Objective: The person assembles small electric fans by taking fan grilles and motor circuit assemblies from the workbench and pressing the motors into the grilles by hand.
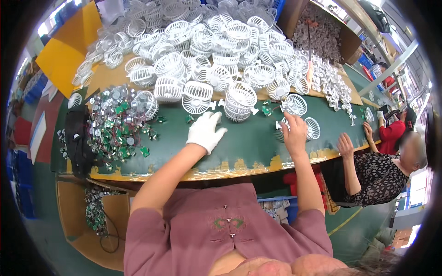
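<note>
My left hand point(206, 132), in a white glove, hovers over the green table with thumb and fingers apart. Nothing shows in it. Just beyond its fingertips lies a white slatted fan cage point(197, 97), beside a stack of similar cages point(239, 101). My bare right hand point(295, 135) has its bent fingers on a white fan cage point(312, 128) with round halves, which shows on both sides of the hand and is partly hidden by it. Another fan cage point(295, 105) lies just beyond the right fingertips, near a small green circuit board point(266, 109).
A big heap of white fan cages point(202, 39) covers the far side. Wired circuit boards and small motors point(119, 124) pile up at left. Small white parts point(329, 83) spread at far right. A cardboard box point(73, 221) stands below left; a co-worker point(377, 177) sits at right.
</note>
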`<action>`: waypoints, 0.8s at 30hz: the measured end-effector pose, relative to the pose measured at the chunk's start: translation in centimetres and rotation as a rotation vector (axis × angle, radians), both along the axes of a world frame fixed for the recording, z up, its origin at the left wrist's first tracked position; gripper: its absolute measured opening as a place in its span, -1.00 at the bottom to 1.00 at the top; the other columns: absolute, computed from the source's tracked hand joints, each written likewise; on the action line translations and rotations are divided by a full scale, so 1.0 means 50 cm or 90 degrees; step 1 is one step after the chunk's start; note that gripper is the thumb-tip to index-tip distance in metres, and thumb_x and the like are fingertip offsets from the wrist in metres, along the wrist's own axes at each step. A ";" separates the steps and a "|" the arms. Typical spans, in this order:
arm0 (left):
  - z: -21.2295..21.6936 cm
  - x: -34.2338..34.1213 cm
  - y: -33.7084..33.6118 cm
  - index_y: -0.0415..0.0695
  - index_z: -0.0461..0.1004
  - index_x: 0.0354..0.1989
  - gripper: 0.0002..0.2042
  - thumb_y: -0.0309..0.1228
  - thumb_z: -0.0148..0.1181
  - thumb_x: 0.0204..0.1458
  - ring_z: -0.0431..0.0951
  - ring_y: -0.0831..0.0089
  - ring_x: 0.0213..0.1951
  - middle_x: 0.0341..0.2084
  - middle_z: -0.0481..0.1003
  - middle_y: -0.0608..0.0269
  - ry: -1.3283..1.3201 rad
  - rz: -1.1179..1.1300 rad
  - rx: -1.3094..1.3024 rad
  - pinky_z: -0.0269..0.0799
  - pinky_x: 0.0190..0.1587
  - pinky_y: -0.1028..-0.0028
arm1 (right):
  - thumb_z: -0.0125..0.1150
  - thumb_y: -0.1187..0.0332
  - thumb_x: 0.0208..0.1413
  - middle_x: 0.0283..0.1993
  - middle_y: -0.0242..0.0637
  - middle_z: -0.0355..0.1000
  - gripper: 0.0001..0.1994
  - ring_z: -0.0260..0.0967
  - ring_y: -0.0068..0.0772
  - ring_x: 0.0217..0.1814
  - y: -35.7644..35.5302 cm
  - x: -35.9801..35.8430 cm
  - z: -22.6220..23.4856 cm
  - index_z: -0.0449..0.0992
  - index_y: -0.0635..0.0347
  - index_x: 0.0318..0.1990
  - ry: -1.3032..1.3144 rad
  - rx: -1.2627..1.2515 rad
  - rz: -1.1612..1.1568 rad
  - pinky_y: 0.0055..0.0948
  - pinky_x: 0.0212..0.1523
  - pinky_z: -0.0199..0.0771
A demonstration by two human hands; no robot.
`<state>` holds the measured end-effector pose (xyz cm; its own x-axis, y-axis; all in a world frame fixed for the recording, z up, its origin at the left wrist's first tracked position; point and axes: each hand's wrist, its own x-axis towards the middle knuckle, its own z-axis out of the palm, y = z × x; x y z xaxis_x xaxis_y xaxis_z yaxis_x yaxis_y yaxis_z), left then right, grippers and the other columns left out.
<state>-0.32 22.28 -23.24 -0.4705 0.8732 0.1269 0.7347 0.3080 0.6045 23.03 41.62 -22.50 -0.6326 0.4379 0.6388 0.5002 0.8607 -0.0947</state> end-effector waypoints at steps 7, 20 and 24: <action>-0.063 -0.019 0.016 0.07 0.53 -0.22 -0.76 -0.19 0.23 -0.07 0.45 0.21 -0.22 -0.36 0.43 0.21 0.137 0.001 0.027 0.40 -0.16 0.24 | 0.16 0.45 0.02 -0.38 -0.19 0.41 -0.77 0.36 -0.09 -0.28 0.003 -0.183 0.051 0.53 0.09 -0.12 0.049 -0.208 0.222 -0.20 -0.26 0.35; 0.029 0.003 -0.156 -0.22 0.45 -0.12 -0.78 -0.54 0.03 0.05 0.50 0.40 -0.26 -0.20 0.47 0.14 -0.347 0.117 0.523 0.43 -0.14 0.39 | 0.27 0.33 -0.05 -0.32 -0.34 0.44 -0.91 0.34 -0.24 -0.21 -0.071 -0.266 0.053 0.54 0.12 -0.46 0.183 -0.062 0.216 -0.19 -0.10 0.19; 0.053 0.000 -0.199 -0.24 0.34 -0.05 -0.78 -0.55 -0.06 0.12 0.46 0.49 -0.24 -0.18 0.44 0.16 -0.333 0.125 0.713 0.42 -0.17 0.52 | 0.37 0.33 -0.18 -0.22 -0.37 0.43 -0.81 0.36 -0.32 -0.18 -0.175 -0.200 0.078 0.56 0.00 -0.33 0.075 -0.013 0.376 -0.13 0.04 0.21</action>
<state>-0.34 12.32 -20.61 -0.7982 0.3162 0.5127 0.3274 -0.4866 0.8099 13.01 32.87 -18.59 -0.6983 0.0474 0.7142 -0.0761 0.9872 -0.1400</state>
